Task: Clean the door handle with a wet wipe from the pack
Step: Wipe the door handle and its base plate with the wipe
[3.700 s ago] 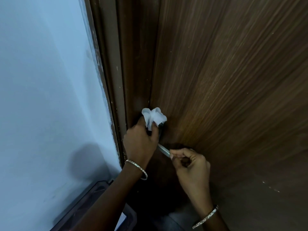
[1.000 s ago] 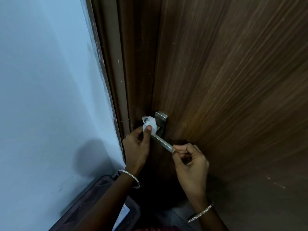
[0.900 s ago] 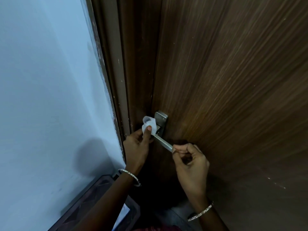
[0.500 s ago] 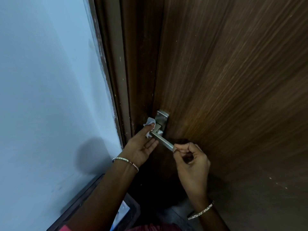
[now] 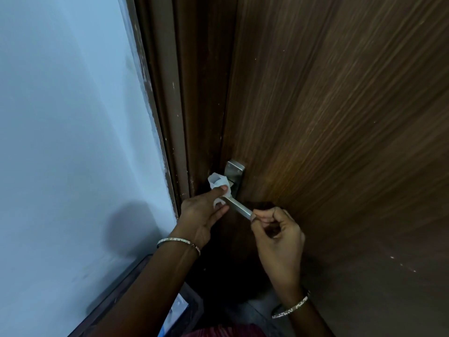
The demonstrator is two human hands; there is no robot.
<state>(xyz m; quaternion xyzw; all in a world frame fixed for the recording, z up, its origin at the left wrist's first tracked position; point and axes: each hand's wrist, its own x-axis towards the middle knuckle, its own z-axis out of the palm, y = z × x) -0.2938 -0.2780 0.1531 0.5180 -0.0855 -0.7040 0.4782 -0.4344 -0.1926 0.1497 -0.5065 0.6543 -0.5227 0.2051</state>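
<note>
A silver lever door handle [image 5: 239, 207] juts from a metal plate [image 5: 234, 169] on the brown wooden door [image 5: 328, 117]. My left hand [image 5: 202, 215] pinches a crumpled white wet wipe [image 5: 217, 182] against the handle's root, where the lever meets the plate. My right hand [image 5: 275, 235] pinches the lever's free end between thumb and fingertips. Both wrists wear thin bangles. The wipe pack is not clearly visible.
A pale blue wall [image 5: 73, 142] fills the left side, meeting the dark brown door frame [image 5: 170, 105]. Below my left forearm a dark-framed box or tray [image 5: 121, 293] sits by the wall, with something white and blue [image 5: 178, 310] in it.
My left hand has turned palm-up and shifted the wipe from the side of the plate down around the lever's root. My right hand has stayed on the lever's end.
</note>
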